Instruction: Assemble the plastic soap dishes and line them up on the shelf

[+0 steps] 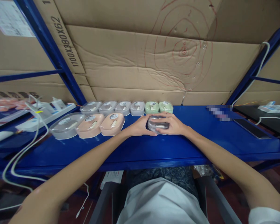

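Both of my hands are wrapped around a dark rounded box with a clear lid [162, 126] on the blue shelf top. My left hand [142, 125] grips its left side, with the thumb low at the front edge. Across the lid and the right side lies my right hand [175, 123], its fingers curled over the top. A pale bar-shaped part shows on the box between the fingers. Just behind stand two green lidded boxes [151, 107]. To the left of my left hand are two pink lidded boxes [112, 123] of similar shape.
Several clear grey lidded boxes [137, 108] line the back row, and a larger one [66, 126] stands front left. A dark phone-like slab [251, 128] lies at right. Power strips [45, 116] and white cables [12, 168] are at left. Cardboard [121, 56] walls the back.
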`<state>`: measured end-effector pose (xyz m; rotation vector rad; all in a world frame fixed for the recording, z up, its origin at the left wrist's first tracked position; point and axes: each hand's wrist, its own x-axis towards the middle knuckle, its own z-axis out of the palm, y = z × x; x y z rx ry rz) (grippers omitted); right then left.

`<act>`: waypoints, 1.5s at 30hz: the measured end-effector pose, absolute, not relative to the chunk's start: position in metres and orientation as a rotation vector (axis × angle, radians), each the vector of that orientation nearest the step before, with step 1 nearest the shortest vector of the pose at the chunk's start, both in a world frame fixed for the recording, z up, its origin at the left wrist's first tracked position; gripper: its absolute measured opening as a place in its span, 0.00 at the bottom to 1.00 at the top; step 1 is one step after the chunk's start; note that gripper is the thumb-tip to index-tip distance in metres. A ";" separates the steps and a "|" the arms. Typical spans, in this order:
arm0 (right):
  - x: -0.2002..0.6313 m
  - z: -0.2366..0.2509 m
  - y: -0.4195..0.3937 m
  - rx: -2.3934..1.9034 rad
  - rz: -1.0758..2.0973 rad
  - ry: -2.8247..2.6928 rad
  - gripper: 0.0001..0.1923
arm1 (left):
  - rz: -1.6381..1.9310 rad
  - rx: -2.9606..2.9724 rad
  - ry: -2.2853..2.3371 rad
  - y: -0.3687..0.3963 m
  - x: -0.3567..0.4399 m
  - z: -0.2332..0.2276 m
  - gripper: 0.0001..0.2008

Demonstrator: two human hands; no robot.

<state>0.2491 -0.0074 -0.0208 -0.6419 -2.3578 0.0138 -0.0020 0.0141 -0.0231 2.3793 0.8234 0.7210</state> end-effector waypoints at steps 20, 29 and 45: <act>0.245 -0.024 -0.007 -0.715 0.383 -2.085 0.16 | 0.647 2.487 0.802 0.015 -0.003 -0.029 0.52; 0.239 -0.039 0.008 -0.942 0.791 -1.602 0.23 | 0.663 2.493 0.830 0.007 -0.002 -0.027 0.51; 0.239 -0.037 0.010 -1.057 1.117 -1.278 0.32 | 0.657 2.495 0.841 0.003 -0.002 -0.022 0.46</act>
